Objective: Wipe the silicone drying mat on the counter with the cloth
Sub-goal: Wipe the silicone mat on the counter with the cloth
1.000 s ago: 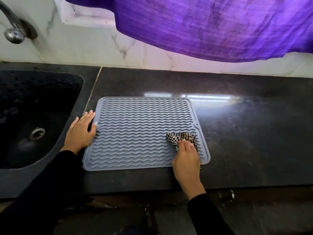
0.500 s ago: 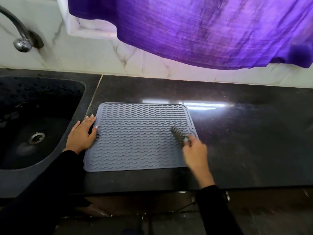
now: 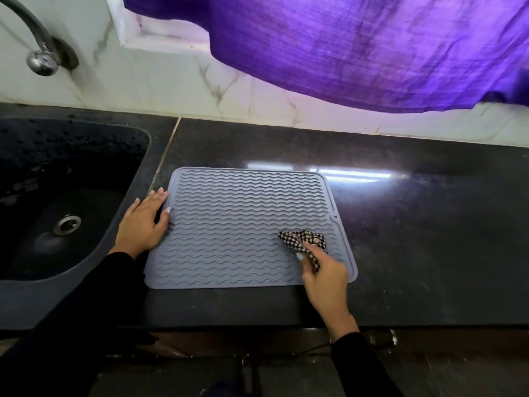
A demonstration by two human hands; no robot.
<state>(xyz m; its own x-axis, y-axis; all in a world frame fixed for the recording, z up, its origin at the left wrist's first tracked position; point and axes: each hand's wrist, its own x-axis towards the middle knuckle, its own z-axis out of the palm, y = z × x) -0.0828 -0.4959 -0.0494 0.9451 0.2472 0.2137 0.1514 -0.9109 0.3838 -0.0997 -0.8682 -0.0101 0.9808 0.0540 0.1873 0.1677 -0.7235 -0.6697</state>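
Mid-wipe: right hand (image 3: 325, 275) pinches bunched cloth (image 3: 303, 242) on mat (image 3: 243, 219) near-right corner, left hand (image 3: 144, 222) flat, fingers straight, steadying left edge; next, likely sweep across unwiped ridges.

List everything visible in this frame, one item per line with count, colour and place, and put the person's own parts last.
silicone drying mat: 1, grey, flat on the counter right of the sink
cloth: 1, black-and-white checked, bunched on the mat's near right part
counter: 1, dark, glossy
sink: 1, black, left
tap: 1, metal, above the sink
curtain: 1, purple, top
wall: 1, white marble, behind the counter
left hand: 1, flat at the mat's left edge
right hand: 1, grips the cloth
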